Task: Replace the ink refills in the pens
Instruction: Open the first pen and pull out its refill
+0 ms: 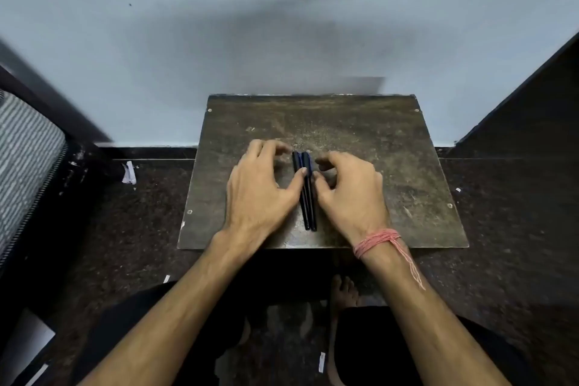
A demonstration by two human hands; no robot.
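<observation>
- Two dark pens lie side by side, touching, in the middle of the small brown worktop.
- The left hand sits just beside them, fingers bent, holding nothing. Its thumb touches the left pen.
- The right hand sits on the other side, fingers loosely bent. Its thumb is right at the pens, and it holds nothing too.
- Both pens look whole and not yet opened, so I think the job is at its start.
- Next, one hand should pick up one pen, and the other should twist it open to get the ink stick out.
- No new ink sticks show here.
</observation>
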